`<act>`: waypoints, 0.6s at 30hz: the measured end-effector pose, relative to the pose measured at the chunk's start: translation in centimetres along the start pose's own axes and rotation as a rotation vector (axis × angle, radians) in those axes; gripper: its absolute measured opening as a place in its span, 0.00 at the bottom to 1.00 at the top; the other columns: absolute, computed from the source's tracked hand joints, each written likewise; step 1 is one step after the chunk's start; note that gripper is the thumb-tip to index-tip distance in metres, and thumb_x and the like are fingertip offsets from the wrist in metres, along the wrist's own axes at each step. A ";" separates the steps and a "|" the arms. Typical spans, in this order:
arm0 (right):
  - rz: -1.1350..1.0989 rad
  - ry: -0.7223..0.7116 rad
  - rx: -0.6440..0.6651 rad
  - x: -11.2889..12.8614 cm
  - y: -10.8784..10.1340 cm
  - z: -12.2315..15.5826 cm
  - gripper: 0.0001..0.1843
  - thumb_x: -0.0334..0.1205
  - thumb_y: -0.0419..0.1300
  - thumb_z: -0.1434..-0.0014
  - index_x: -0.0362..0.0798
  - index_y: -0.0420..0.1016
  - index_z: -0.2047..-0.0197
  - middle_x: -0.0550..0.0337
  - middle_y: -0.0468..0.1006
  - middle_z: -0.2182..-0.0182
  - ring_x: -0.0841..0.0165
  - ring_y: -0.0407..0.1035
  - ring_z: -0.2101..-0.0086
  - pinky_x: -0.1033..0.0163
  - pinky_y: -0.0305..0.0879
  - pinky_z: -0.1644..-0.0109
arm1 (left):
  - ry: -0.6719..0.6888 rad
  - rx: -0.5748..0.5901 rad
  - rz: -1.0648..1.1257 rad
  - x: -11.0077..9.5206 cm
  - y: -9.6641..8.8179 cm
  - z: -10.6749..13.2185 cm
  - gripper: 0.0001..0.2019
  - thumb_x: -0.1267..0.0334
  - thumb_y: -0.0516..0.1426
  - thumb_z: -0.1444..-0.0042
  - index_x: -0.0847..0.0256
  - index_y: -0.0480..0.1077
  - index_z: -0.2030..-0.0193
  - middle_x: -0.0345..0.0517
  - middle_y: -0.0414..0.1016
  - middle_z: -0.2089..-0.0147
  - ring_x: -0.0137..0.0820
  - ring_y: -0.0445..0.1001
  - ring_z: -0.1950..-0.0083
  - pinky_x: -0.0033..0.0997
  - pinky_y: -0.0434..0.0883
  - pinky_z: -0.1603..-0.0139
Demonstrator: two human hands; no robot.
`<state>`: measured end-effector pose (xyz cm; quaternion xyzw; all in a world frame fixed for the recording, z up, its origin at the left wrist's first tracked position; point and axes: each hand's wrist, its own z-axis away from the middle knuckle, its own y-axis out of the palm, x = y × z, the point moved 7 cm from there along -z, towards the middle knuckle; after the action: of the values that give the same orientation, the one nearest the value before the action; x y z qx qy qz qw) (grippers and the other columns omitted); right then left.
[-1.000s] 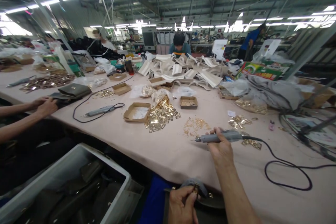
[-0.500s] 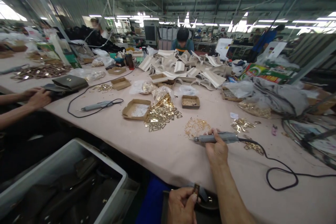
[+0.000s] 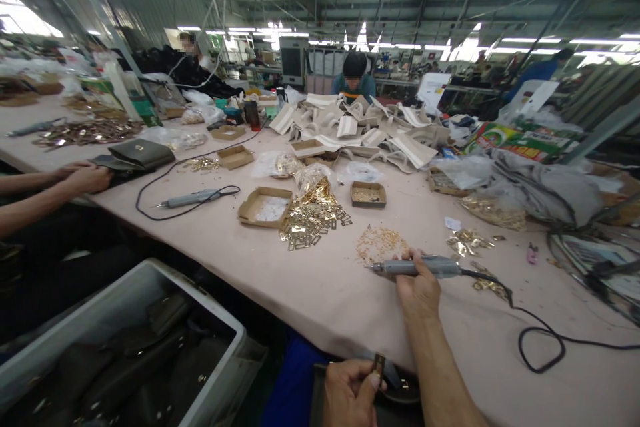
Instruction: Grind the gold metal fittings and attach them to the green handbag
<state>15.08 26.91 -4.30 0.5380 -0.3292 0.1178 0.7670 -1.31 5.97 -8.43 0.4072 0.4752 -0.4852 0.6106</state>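
My right hand is wrapped round a grey corded electric screwdriver lying level just above the pink table, tip pointing left, beside a small heap of gold screws. My left hand is down at my lap below the table edge, pinching a small brass metal fitting over a dark bag piece. A pile of gold rectangular buckles lies further out on the table.
A co-worker's hands rest on a dark wallet at left. A second screwdriver, cardboard trays and white bag parts lie on the table. A grey bin of dark bags stands at lower left.
The view has shifted slightly; my right hand keeps the screwdriver by the screw heap. My left hand has sunk a little lower with the fitting.
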 end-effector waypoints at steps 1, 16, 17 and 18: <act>-0.005 -0.002 -0.003 0.0 0.0 0.0 0.23 0.32 0.74 0.53 0.52 0.69 0.57 0.70 0.75 0.65 0.72 0.69 0.68 0.54 0.74 0.56 | 0.000 -0.001 -0.006 -0.2 -0.1 0.0 0.18 0.47 0.65 0.48 0.63 0.82 0.72 0.49 0.79 0.74 0.35 0.76 0.73 0.26 0.71 0.74; 0.001 -0.010 0.022 0.7 0.2 0.4 0.21 0.33 0.73 0.52 0.51 0.69 0.59 0.69 0.75 0.63 0.72 0.70 0.68 0.54 0.73 0.55 | -0.047 0.026 0.004 -0.6 0.0 0.1 0.19 0.47 0.65 0.47 0.64 0.82 0.70 0.50 0.79 0.73 0.30 0.71 0.81 0.24 0.64 0.83; 0.003 -0.007 0.027 0.8 0.2 0.5 0.20 0.33 0.73 0.51 0.51 0.69 0.59 0.69 0.75 0.63 0.72 0.70 0.68 0.54 0.74 0.55 | -0.039 0.026 -0.001 -0.5 -0.1 0.1 0.18 0.48 0.65 0.47 0.64 0.82 0.71 0.50 0.79 0.73 0.30 0.71 0.80 0.24 0.64 0.82; 0.005 -0.005 0.030 0.9 0.2 0.6 0.20 0.33 0.73 0.51 0.51 0.69 0.59 0.68 0.75 0.63 0.72 0.70 0.68 0.54 0.74 0.55 | -0.032 0.027 -0.005 -0.4 -0.1 0.0 0.18 0.49 0.65 0.47 0.64 0.82 0.71 0.50 0.79 0.73 0.29 0.71 0.80 0.23 0.64 0.82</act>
<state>15.41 26.32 -3.44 0.5489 -0.3307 0.1232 0.7577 -1.39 6.03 -8.00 0.4063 0.4599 -0.4998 0.6113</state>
